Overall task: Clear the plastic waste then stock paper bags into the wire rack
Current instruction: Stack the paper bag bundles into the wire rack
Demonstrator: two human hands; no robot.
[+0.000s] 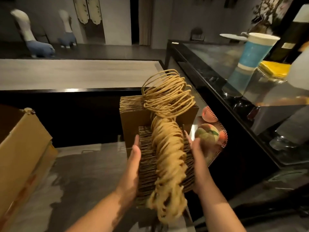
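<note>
2 hands clamp a thick stack of folded paper bags (147,164) between them, edges up, twine handles (167,156) bunched in a ridge along the top; left hand (133,158) lies flat vs the stack's left face, fingers straight and pointing fwd; right hand (199,153) presses the right face, fingers mostly straight, tips hidden behind the bags; neither hand curls round the stack, it's squeezed palm to palm. A 2nd batch of bags (132,104) stands upright just beyond, touching the held stack's far end, its looped handles (167,94) fanned out above; a thin dark wire (184,131) shows at the held stack's right edge, can't tell if it's the rack. Cardboard box (21,156) at left on the grey counter (87,173), well apart from the bags. Right of the bags, peach-shaped items (207,133) behind a dotted glass panel; above, on the glossy black countertop (217,61), a blue-and-white paper cup (255,51) near a yellow pad (274,69). 2 plush animal figures (33,37) on the floor in the far bkgd.
</note>
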